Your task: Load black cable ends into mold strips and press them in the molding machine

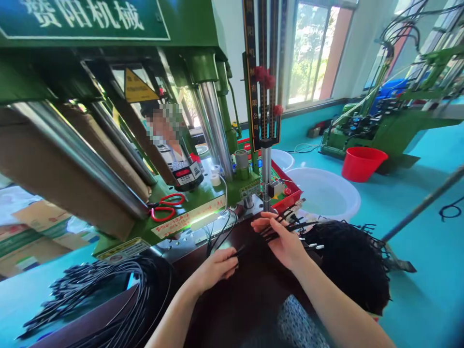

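Note:
My left hand (217,267) is closed, its fingers pinched on a thin black cable (239,252) over the dark table top (232,309). To its right, my right hand (284,237) curls around several black cables (270,234) whose ends stick out past the fingers toward the upper right. A few loose black cables (224,231) loop at the machine's front edge, just beyond my left hand. On the left lies a large bundle of black cables (134,275). A dense heap of black cable parts (344,261) sits right of my right hand.
A green press machine (195,203) stands in front, with red-handled scissors (166,208) on its bed. White tubs (322,193) and a red bucket (363,163) are on the floor at right. Another person (170,140) is behind the machine. A metal pole (424,203) slants at right.

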`<state>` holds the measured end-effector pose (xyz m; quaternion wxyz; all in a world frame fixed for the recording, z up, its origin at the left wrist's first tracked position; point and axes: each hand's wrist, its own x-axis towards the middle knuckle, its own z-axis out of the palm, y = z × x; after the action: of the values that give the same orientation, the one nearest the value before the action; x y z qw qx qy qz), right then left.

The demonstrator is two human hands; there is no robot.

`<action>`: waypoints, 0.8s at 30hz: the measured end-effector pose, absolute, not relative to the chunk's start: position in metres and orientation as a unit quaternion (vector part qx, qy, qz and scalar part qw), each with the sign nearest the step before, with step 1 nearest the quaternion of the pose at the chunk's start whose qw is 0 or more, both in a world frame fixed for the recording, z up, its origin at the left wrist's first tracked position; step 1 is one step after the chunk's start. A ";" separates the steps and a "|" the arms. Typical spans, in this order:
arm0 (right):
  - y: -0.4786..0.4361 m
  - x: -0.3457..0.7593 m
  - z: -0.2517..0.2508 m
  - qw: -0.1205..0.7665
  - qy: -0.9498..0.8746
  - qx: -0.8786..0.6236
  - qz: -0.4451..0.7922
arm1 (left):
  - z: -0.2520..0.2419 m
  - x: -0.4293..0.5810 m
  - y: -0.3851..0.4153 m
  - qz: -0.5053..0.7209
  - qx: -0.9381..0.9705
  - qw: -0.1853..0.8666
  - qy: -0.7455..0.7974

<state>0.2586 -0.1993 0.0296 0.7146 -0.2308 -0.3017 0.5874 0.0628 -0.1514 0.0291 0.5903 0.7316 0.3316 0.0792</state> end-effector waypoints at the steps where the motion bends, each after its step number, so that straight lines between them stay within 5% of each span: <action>1: -0.199 0.264 0.034 0.718 -0.300 -0.246 0.577 | 0.030 0.062 -0.156 0.050 0.730 0.600 0.323; 6: -0.212 0.262 0.034 0.642 -0.360 -0.271 0.620 | 0.028 0.041 -0.188 -0.073 0.767 0.561 0.303; 15: -0.265 0.194 -0.018 0.408 -0.497 -0.358 0.677 | -0.009 0.053 -0.256 0.073 0.588 0.743 0.312; 18: -0.260 0.198 -0.016 0.460 -0.392 -0.270 0.749 | -0.017 0.076 -0.275 0.210 0.453 0.791 0.354; 21: -0.240 0.218 0.009 0.552 -0.410 -0.226 0.691 | -0.020 0.089 -0.288 0.278 0.349 0.808 0.384; 24: -0.225 0.238 0.036 0.457 -0.610 -0.293 0.578 | -0.020 0.095 -0.292 0.249 0.370 0.789 0.423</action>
<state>0.2384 -0.2254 0.0364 0.4567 -0.2930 -0.6098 0.5776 0.0946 -0.2920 -0.0198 0.7889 0.3698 0.4232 0.2487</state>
